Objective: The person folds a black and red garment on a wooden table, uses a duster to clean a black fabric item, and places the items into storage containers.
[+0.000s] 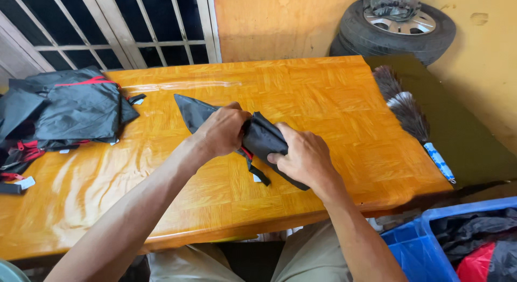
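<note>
Left hand: the left hand (222, 132) is closed around the upper part of a small black fabric piece with a red inner trim (264, 139), fingers curled over it, thumb side toward the far edge.
Right hand: the right hand (304, 155) grips the near right side of the same fabric, fingers bent and pressing it down on the table.
Fabric: it lies near the middle of the glossy orange wooden table with parquet pattern (334, 104); one pointed flap spreads flat to the far left, and a short black strap hangs toward the near edge (a small white label shows beside it).
Left side: a pile of black fabric pieces with red straps (64, 109) rests at the left end of the table, well apart from the hands.
Right side: a feather duster with a blue striped handle (412, 117) lies on a dark green cloth (463, 126).
Near right: a blue plastic crate (409, 249) holds black and red fabric.
Far: a car tyre with a silver rim (396, 26) leans at the yellow wall.
</note>
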